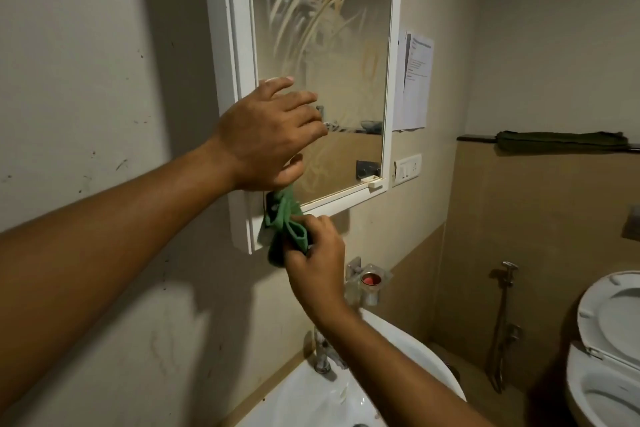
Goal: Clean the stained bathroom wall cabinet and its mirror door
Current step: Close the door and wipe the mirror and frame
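Our flat left hand (270, 139) could smudge the mirror door (341, 87) more while our right hand (318, 267) grips the cloth (282, 218).

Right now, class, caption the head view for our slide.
Left hand rests on the smeared mirror door; right hand grips a green cloth below it.

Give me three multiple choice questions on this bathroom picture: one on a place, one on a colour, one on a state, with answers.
1. Where on the cabinet is the cloth? A) top right corner B) lower left corner C) top left corner
2. What colour is the cloth? A) green B) white C) red
3. What state is the mirror in? A) spotless B) cracked C) smeared with yellowish streaks
Answers: B, the right hand grips it at that corner; A, it is plainly green; C, curved streaks cover the glass.
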{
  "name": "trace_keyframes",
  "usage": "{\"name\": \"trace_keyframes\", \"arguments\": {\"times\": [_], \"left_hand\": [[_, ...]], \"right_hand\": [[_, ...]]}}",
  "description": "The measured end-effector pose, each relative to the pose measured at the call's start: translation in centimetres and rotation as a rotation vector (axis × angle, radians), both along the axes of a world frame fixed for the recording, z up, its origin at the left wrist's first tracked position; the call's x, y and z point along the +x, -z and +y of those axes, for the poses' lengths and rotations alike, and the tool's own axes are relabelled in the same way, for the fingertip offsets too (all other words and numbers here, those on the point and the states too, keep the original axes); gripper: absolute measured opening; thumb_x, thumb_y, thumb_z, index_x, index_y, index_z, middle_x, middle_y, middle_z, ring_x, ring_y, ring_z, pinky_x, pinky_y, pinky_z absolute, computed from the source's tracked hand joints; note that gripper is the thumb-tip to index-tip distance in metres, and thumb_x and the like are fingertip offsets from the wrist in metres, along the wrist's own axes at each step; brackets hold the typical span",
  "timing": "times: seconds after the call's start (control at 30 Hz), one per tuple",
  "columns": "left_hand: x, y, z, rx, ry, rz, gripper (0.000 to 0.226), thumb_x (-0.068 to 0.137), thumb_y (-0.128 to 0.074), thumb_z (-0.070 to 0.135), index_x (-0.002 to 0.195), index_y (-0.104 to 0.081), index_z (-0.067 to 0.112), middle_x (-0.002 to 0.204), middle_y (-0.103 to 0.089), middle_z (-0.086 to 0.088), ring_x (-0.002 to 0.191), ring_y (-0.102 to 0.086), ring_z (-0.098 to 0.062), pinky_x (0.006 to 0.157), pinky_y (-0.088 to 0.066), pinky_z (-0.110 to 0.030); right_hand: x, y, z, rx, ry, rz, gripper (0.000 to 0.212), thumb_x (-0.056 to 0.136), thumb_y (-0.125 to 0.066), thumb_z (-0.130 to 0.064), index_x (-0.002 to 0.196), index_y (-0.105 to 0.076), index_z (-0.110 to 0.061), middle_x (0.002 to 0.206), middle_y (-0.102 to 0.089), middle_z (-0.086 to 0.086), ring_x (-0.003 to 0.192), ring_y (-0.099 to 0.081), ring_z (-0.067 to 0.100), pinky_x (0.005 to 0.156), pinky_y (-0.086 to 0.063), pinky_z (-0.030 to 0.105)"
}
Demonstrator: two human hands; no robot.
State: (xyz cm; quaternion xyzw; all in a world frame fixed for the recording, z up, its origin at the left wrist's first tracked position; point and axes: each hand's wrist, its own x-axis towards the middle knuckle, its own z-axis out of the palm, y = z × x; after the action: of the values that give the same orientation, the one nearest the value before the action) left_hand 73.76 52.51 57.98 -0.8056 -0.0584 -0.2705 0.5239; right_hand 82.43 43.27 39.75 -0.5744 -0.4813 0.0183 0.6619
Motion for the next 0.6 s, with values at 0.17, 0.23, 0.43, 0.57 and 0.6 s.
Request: {"name": "trace_keyframes", "arguments": {"times": [0.17,0.23,0.43,0.57,0.6], "left_hand": [[-0.5,-0.5,-0.6,0.050,0.016,-0.037,0.060,0.089,-0.045,0.048,0.141,-0.053,0.019,0.148,-0.051,-0.014,0.148,-0.033,-0.037,0.122,-0.015,-0.063],[-1.3,-1.2,-0.4,0.066,-0.017,-0.139,0.065,0.090,-0.046,0.051,0.147,-0.046,0.020,0.159,-0.037,-0.017,0.154,-0.021,-0.038,0.121,-0.010,-0.067],[-1.6,-2.0,0.8,0.017,0.000,-0.251,0.071,0.091,-0.041,0.054,0.154,-0.040,0.020,0.165,-0.029,-0.016,0.157,-0.013,-0.036,0.121,-0.008,-0.068],[-1.6,-2.1,0.7,-0.019,0.008,-0.230,0.071,0.092,-0.042,0.054,0.154,-0.042,0.020,0.164,-0.032,-0.015,0.157,-0.015,-0.035,0.122,-0.008,-0.067],[-1.8,-2.2,0.4,-0.027,0.001,-0.226,0.070,0.093,-0.041,0.055,0.154,-0.040,0.020,0.164,-0.031,-0.015,0.157,-0.015,-0.035,0.122,-0.009,-0.066]], "right_hand": [[6.2,-3.0,-2.3,0.055,0.069,0.220,0.033,0.091,-0.068,0.000,0.095,-0.063,-0.032,0.097,-0.067,-0.008,0.091,-0.068,0.013,0.077,-0.059,0.024],[7.6,-3.0,-1.0,0.016,0.210,0.185,0.029,0.092,-0.068,-0.004,0.097,-0.062,-0.032,0.097,-0.066,-0.009,0.091,-0.066,0.011,0.086,-0.061,0.032],[1.5,-0.6,1.9,0.085,0.285,0.087,0.020,0.090,-0.064,-0.001,0.098,-0.065,-0.019,0.101,-0.058,-0.004,0.087,-0.059,0.010,0.074,-0.059,0.022],[-2.7,0.3,0.9,0.105,0.155,-0.129,0.023,0.084,-0.065,-0.001,0.093,-0.065,-0.023,0.097,-0.058,-0.007,0.088,-0.059,0.007,0.071,-0.058,0.022],[-3.0,0.0,0.1,0.086,0.073,-0.143,0.023,0.084,-0.065,0.000,0.091,-0.065,-0.022,0.096,-0.061,-0.007,0.088,-0.060,0.008,0.074,-0.059,0.025]]}}
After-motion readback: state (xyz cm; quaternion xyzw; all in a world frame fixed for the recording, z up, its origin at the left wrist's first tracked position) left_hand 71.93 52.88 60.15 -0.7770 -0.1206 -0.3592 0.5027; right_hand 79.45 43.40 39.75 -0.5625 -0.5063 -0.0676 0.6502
